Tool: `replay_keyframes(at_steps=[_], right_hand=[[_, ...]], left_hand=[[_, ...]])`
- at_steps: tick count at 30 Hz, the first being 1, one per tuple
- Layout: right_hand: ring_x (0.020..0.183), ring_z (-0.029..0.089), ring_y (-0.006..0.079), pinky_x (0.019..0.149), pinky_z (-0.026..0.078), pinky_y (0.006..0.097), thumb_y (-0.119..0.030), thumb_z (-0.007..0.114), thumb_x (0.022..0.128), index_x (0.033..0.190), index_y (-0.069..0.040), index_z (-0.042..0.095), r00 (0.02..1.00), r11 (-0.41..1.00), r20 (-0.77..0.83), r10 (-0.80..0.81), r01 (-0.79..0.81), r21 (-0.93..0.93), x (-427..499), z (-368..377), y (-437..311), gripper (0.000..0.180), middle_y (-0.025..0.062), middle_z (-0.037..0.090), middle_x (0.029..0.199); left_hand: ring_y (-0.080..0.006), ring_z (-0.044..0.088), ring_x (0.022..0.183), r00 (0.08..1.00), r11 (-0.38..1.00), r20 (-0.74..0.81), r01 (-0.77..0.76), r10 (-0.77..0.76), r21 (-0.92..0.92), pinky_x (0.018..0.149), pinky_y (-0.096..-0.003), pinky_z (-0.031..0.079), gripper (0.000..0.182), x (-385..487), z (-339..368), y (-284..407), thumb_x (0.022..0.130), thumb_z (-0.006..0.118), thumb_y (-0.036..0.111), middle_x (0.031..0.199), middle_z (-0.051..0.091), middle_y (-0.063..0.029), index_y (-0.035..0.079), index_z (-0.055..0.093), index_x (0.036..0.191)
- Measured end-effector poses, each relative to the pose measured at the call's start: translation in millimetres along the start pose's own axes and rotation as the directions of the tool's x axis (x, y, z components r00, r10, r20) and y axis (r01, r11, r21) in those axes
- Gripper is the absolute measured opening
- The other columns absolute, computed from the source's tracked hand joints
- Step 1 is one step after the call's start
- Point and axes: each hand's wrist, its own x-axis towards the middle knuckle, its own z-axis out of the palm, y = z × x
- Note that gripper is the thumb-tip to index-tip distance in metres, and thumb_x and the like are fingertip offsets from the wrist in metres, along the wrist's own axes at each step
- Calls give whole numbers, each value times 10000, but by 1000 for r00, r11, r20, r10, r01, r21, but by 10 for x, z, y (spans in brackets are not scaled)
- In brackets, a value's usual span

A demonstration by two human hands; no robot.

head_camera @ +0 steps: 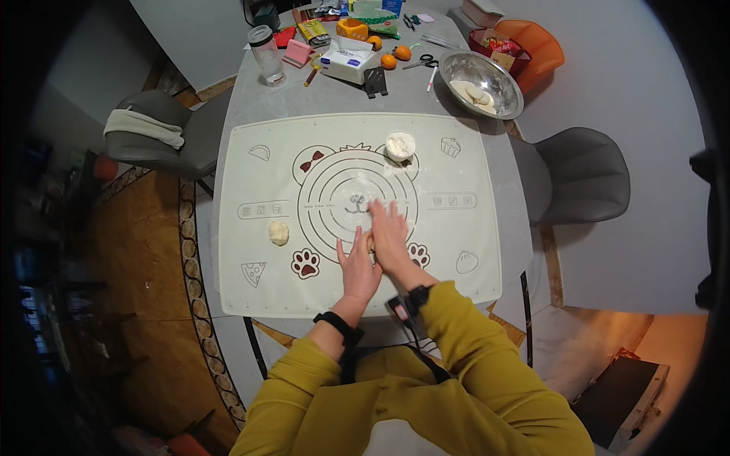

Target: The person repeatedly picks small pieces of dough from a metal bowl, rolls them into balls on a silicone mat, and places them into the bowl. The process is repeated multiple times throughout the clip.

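Observation:
My left hand [360, 266] and my right hand [390, 236] meet over the lower middle of a pale baking mat [359, 296] printed with a bear face. The right hand is flat, its fingers slightly blurred and pointing away from me; its edge touches the left hand's fingers. Left thumb and fingers are partly spread. Whether anything lies between the hands is hidden. A lump of dough [279, 233] sits on the mat to their left. Beyond them, near the bear's right ear, stands a small white tub of flour [400, 146], with some powder beside it.
A steel bowl [510, 94] with dough pieces and flour stands at the back right. Scissors [422, 61], oranges [388, 61], a tissue pack [347, 61] and a lidded clear bottle [267, 57] line the far table. Grey chairs [582, 176] flank it.

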Motion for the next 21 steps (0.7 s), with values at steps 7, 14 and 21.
replay_keyframes(at_steps=[7,14,21], right_hand=[[1512,224,436,1187,156,614,-327,424,1035,1529,-147,446,993,969,-80,-87,66,-239,-200,20,173,526,137,334,1631],[1506,222,460,1180,151,635,-319,389,1048,1561,-106,369,993,954,-71,-93,109,278,-111,26,147,556,177,315,1630],[1514,232,419,1190,157,612,-350,394,1058,1546,-128,411,985,961,-118,-129,95,-259,-168,80,113,537,139,319,1638]], left_hand=[[-354,320,1501,990,990,31,-142,141,28,1195,-651,70,805,-276,-56,-15,867,729,218,1570,402,-178,35,321,1537],[-380,421,1414,986,965,-8,-164,166,-205,1184,-557,266,800,131,-49,21,883,685,131,1469,507,-224,15,279,1562],[-349,378,1459,993,995,-89,-79,73,-64,1205,-587,200,856,-309,-20,-13,870,703,82,1611,344,-181,20,233,1583]])
